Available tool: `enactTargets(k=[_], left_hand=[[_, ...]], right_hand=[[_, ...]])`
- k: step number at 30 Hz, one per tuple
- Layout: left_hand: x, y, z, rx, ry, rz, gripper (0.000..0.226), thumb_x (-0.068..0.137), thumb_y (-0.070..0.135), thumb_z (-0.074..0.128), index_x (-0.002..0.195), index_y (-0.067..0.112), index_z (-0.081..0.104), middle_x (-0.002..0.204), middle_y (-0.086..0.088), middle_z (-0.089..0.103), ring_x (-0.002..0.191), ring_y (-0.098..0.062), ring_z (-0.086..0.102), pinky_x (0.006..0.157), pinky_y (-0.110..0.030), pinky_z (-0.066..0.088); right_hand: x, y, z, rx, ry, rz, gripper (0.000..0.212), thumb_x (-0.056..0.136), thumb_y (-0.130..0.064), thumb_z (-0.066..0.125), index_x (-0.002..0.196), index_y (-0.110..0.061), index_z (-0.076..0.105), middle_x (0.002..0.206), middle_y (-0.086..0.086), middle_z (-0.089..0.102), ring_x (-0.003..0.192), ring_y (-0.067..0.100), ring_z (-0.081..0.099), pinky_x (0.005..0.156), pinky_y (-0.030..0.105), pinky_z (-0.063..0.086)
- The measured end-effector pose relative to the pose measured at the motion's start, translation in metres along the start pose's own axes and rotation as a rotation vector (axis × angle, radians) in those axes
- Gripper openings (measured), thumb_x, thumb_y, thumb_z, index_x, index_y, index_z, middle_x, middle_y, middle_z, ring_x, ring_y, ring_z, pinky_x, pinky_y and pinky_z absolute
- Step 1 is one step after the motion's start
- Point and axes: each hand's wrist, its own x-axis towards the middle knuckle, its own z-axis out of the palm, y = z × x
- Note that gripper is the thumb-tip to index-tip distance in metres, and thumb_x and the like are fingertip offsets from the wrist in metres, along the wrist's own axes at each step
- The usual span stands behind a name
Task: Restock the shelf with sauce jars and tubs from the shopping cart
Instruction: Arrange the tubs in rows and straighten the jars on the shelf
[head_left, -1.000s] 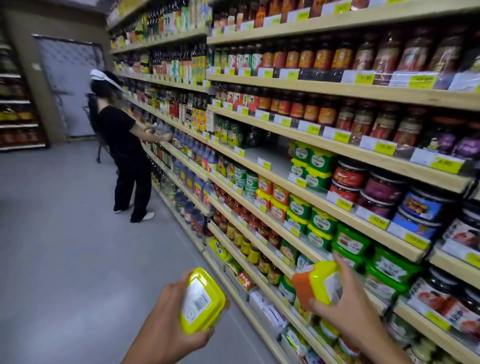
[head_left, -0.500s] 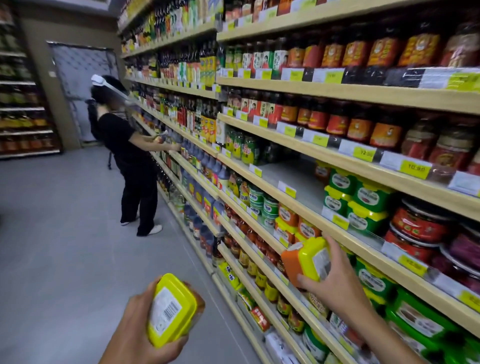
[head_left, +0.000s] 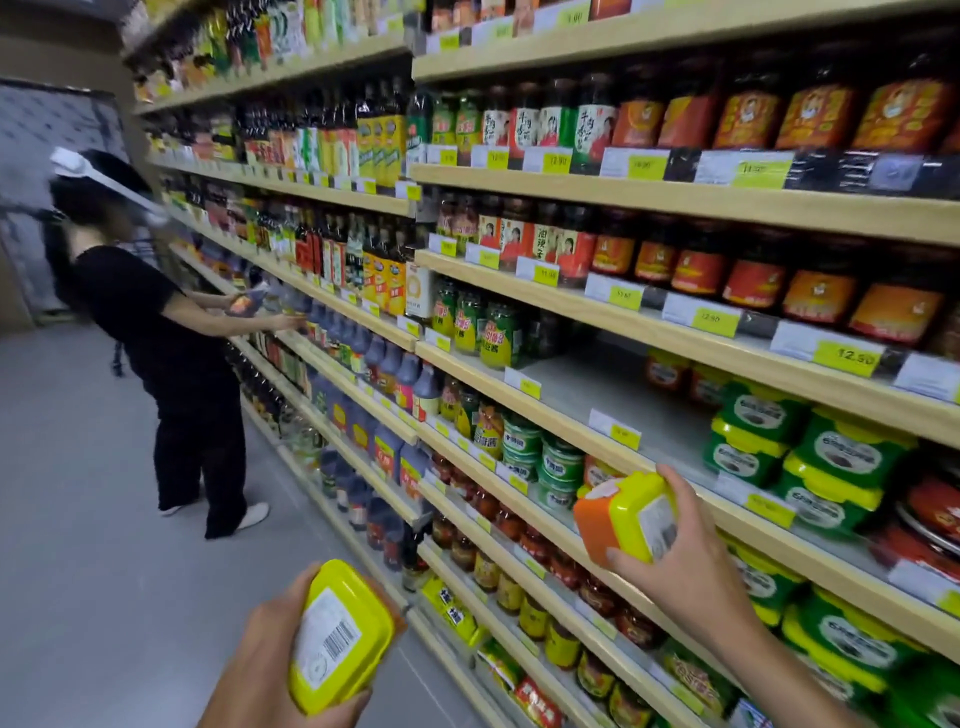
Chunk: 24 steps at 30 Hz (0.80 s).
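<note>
Nearest the camera, a yellow rectangular plastic tub with a white barcode label is held low over the grey floor by the left hand, whose grip is clamped on it with the fingers curled round its lower edge. Slightly further on and higher, a second yellow plastic tub with an orange lid is held by the right hand, the grip closed on it with the thumb above and the fingers beneath. This tub is raised in front of the edge of the pale wooden shelf; whether it touches the shelf cannot be told. On that shelf, a bare grey stretch is flanked on the right by stacked green tubs with yellow lids. Far down the aisle, a person in black clothing is seen reaching both hands to the shelves.
</note>
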Motion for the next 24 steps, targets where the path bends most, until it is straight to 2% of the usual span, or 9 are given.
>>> enactTargets(k=[2, 4, 8, 9, 11, 13, 19, 22, 24], left_hand=[[0.028, -0.024, -0.011, 0.006, -0.077, 0.015, 0.093, 0.058, 0.038, 0.091, 0.139, 0.050, 0.047, 0.114, 0.018, 0.065, 0.106, 0.001, 0.064, 0.086, -0.029, 0.052], [0.065, -0.040, -0.017, -0.004, -0.156, 0.063, 0.087, 0.060, 0.040, 0.090, 0.134, 0.054, 0.046, 0.109, 0.020, 0.065, 0.100, 0.002, 0.063, 0.084, -0.026, 0.053], [0.131, -0.060, -0.004, 0.039, -0.325, 0.137, 0.069, 0.066, 0.057, 0.083, 0.126, 0.042, 0.053, 0.098, 0.009, 0.063, 0.093, -0.015, 0.067, 0.077, -0.031, 0.053], [0.143, -0.061, 0.002, -0.011, -0.330, 0.159, 0.075, 0.064, 0.051, 0.086, 0.128, 0.046, 0.049, 0.104, 0.012, 0.060, 0.097, -0.008, 0.064, 0.078, -0.025, 0.051], [0.164, -0.063, 0.013, -0.076, -0.315, 0.200, 0.104, 0.057, 0.045, 0.089, 0.141, 0.061, 0.030, 0.118, 0.029, 0.045, 0.111, 0.011, 0.051, 0.083, -0.013, 0.043], [0.186, -0.059, 0.028, -0.094, -0.332, 0.232, 0.117, 0.057, 0.051, 0.087, 0.146, 0.065, 0.013, 0.126, 0.037, 0.032, 0.118, 0.017, 0.041, 0.085, -0.012, 0.041], [0.263, -0.025, 0.082, -0.036, -0.410, 0.374, 0.118, 0.062, 0.063, 0.080, 0.147, 0.066, -0.002, 0.122, 0.022, 0.030, 0.106, -0.004, 0.042, 0.078, -0.027, 0.046], [0.300, -0.015, 0.107, -0.023, -0.445, 0.443, 0.117, 0.064, 0.063, 0.077, 0.149, 0.063, -0.002, 0.120, 0.014, 0.031, 0.105, -0.010, 0.044, 0.078, -0.032, 0.051], [0.324, -0.008, 0.123, -0.034, -0.449, 0.494, 0.117, 0.064, 0.062, 0.077, 0.152, 0.058, 0.001, 0.119, 0.013, 0.033, 0.104, -0.009, 0.045, 0.079, -0.033, 0.052]], right_hand=[[0.006, -0.016, 0.009, -0.025, 0.042, 0.020, 0.112, 0.064, -0.052, 0.087, 0.148, -0.049, 0.014, 0.153, -0.004, 0.036, 0.134, 0.024, 0.043, 0.098, 0.045, 0.048], [0.009, -0.029, 0.016, -0.024, 0.081, 0.035, 0.111, 0.063, -0.053, 0.087, 0.148, -0.049, 0.016, 0.150, -0.005, 0.037, 0.133, 0.022, 0.043, 0.099, 0.044, 0.048], [0.017, -0.039, 0.021, 0.000, 0.134, 0.096, 0.106, 0.064, -0.056, 0.085, 0.147, -0.048, 0.021, 0.148, -0.006, 0.040, 0.130, 0.020, 0.046, 0.094, 0.040, 0.048], [0.021, -0.040, 0.022, 0.019, 0.151, 0.114, 0.106, 0.065, -0.052, 0.087, 0.148, -0.047, 0.022, 0.148, -0.005, 0.042, 0.130, 0.020, 0.046, 0.092, 0.039, 0.047], [0.031, -0.039, 0.024, 0.052, 0.183, 0.148, 0.105, 0.067, -0.042, 0.089, 0.149, -0.045, 0.024, 0.150, -0.002, 0.043, 0.131, 0.022, 0.046, 0.090, 0.037, 0.045], [0.042, -0.035, 0.027, 0.061, 0.212, 0.182, 0.104, 0.069, -0.038, 0.090, 0.149, -0.044, 0.025, 0.153, 0.000, 0.041, 0.133, 0.025, 0.046, 0.089, 0.037, 0.045], [0.082, -0.022, 0.025, 0.022, 0.318, 0.259, 0.104, 0.071, -0.040, 0.089, 0.151, -0.043, 0.023, 0.158, -0.001, 0.036, 0.136, 0.027, 0.044, 0.090, 0.039, 0.046], [0.110, -0.015, 0.020, 0.010, 0.356, 0.280, 0.103, 0.072, -0.041, 0.087, 0.151, -0.044, 0.022, 0.156, 0.000, 0.039, 0.131, 0.029, 0.049, 0.082, 0.036, 0.045], [0.130, -0.012, 0.015, 0.017, 0.377, 0.294, 0.103, 0.072, -0.040, 0.087, 0.153, -0.042, 0.023, 0.156, 0.002, 0.039, 0.132, 0.028, 0.048, 0.083, 0.035, 0.044]])
